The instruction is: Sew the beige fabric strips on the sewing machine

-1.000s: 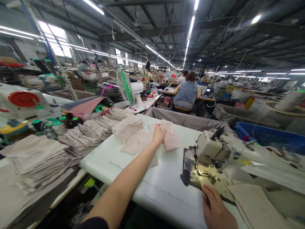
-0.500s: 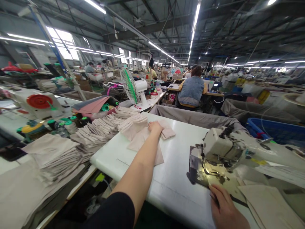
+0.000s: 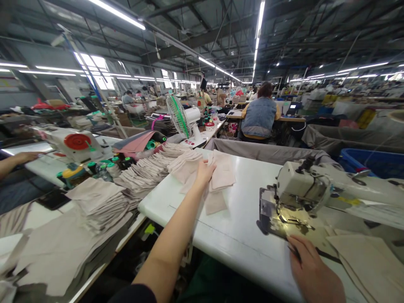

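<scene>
My left hand (image 3: pixel 205 171) reaches across the white table, its fingers closed on the edge of a beige fabric piece (image 3: pixel 223 172). Under that piece lies another beige fabric piece (image 3: pixel 216 203), and a small pile of the same cloth (image 3: pixel 186 165) is left of the hand. My right hand (image 3: pixel 315 269) rests at the front of the sewing machine (image 3: pixel 295 189), fingers curled around a slim dark pointed tool (image 3: pixel 295 252) whose kind I cannot make out. Right of this hand, more beige pieces (image 3: pixel 362 256) lie on the machine bed.
Long stacks of folded beige cloth (image 3: pixel 145 168) line the left side. Beyond them stand thread cones (image 3: pixel 113 168) and a fan (image 3: pixel 179 115). A person in a denim vest (image 3: pixel 260 115) sits ahead. Another person's arm (image 3: pixel 19 162) shows at far left. A blue basket (image 3: pixel 372 162) stands right.
The beige piece at my left hand has come nearer and now overlaps the lower piece. My right hand stays by the machine. The view has shifted left, and another person's arm appears there.
</scene>
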A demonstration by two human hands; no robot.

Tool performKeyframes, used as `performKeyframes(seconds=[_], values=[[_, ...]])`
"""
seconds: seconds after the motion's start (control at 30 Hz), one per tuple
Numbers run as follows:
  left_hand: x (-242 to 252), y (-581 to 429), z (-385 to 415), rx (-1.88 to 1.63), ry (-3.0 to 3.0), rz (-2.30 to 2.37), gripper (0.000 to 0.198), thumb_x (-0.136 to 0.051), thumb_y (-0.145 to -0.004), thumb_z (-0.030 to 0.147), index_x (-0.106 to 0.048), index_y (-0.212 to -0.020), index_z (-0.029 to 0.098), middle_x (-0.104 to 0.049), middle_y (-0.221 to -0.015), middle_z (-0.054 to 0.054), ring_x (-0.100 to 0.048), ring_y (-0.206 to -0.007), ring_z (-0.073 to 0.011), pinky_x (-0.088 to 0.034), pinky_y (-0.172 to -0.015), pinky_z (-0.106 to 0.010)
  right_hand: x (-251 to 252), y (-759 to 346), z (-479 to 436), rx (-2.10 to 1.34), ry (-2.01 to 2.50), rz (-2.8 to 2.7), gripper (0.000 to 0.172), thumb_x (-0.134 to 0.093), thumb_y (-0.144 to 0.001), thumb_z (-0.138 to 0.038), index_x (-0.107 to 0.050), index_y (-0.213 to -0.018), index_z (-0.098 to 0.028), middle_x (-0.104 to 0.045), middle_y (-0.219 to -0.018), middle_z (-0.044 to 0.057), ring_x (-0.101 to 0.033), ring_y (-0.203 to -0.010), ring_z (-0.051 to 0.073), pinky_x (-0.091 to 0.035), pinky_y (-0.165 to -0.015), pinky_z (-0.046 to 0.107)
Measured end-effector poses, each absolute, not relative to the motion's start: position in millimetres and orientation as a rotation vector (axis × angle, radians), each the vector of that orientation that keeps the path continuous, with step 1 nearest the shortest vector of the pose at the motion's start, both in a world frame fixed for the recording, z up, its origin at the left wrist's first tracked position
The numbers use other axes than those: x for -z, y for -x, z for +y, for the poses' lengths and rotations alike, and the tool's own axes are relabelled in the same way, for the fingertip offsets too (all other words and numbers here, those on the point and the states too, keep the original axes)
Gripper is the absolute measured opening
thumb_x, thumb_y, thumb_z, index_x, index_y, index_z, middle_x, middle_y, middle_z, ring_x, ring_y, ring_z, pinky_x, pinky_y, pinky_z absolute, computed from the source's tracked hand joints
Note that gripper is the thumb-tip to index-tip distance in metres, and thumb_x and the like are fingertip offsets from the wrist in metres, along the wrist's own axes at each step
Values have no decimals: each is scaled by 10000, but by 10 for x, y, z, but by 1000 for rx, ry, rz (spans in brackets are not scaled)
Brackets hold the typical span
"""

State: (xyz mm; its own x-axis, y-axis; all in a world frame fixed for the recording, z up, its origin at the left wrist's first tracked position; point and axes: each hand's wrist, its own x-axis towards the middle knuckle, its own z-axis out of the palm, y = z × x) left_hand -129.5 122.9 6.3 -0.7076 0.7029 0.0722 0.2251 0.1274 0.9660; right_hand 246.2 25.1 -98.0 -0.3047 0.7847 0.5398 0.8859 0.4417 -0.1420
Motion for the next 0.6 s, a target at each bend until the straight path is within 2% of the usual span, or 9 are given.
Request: performKeyframes(seconds=[0.13,0.3,0.43,0.6], values=[[87,1187,732,-1334,-992,2325,397,-647,-822,118,-516,-1196,108,-667,-1138,-152,-654,-1073,-244,-484,-928,-339,1061,-2536,326,213,1385,-2179,293,-380,-979,-316,-635,-1105,-243,-691,-1214,15,-724,-724,156,-527,-486,261],[160,943,403,-998,-1128,2642,406,-715,-809,215,-555,-1161,93,-568,-1269,-228,-488,-1292,-358,-405,-1044,-424,1124,-2596,386,177,1358,-2195,291,-405,-966,-323,-660,-1086,-253,-700,-1202,18,-728,-707,158,-527,-469,249],[114,923,294,-777,-1160,2745,485,-742,-810,356,-577,-1144,45,-565,-1241,-273,-497,-1252,-409,-430,-1006,-460,1083,-2572,345,181,1360,-2184,293,-400,-968,-328,-667,-1069,-260,-703,-1189,20,-730,-733,168,-534,-492,258],[79,1015,307,-624,-1232,2702,414,-734,-813,364,-615,-1074,66,-610,-1199,-254,-559,-1182,-382,-458,-957,-418,1054,-2575,343,186,1350,-2193,294,-405,-962,-333,-658,-1084,-248,-702,-1188,24,-733,-765,173,-544,-517,262]])
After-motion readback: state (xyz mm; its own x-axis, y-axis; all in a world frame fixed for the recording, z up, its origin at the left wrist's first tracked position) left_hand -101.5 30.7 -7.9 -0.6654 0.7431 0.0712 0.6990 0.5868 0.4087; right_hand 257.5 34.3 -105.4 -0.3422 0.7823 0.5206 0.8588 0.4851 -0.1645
